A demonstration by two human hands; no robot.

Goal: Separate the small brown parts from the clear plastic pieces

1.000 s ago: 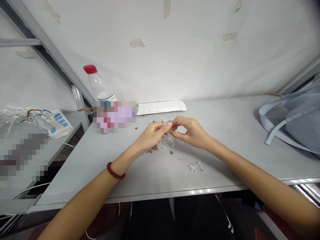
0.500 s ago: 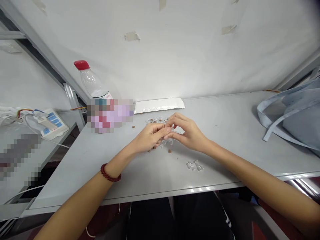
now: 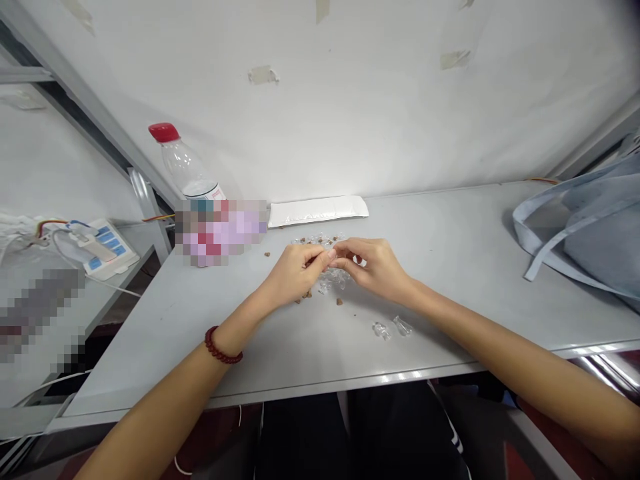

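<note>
My left hand and my right hand meet fingertip to fingertip over the middle of the desk, both closed in a pinch. Whatever lies between the fingers is too small and too covered to name. Under and behind them is a scatter of small clear, shiny pieces, mixed with little brown bits. Closer to the front edge, left of my right forearm, two clear pieces shaped like tiny bottles lie on their sides. Part of the scatter is hidden by my hands.
A flat white packet lies along the wall. At the left stand a red-capped plastic bottle and a blurred pinkish item. A grey-blue cloth bag with straps rests on the right of the desk.
Both hands stay together, their fingers slightly shifted and the right hand a little flatter. Of the two clear pieces in front, the right one now lies farther right, with a wider gap between them.
</note>
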